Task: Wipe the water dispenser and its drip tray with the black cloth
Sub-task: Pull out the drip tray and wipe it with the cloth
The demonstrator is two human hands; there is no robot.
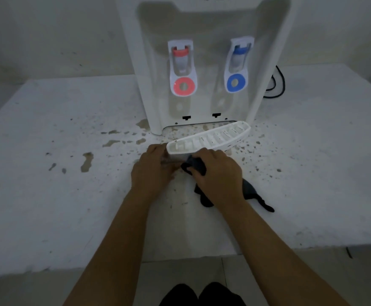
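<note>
A white plastic slotted drip tray point(211, 138) is out of the white tabletop water dispenser point(202, 62), tilted on the stained white worktop point(48, 173) just in front of it. The left hand point(152, 171) has its grip curled on the tray's near left end. The right hand point(218, 175) has its grip bunched round the crumpled black cloth point(249, 188), pressing it against the tray's front edge
</note>
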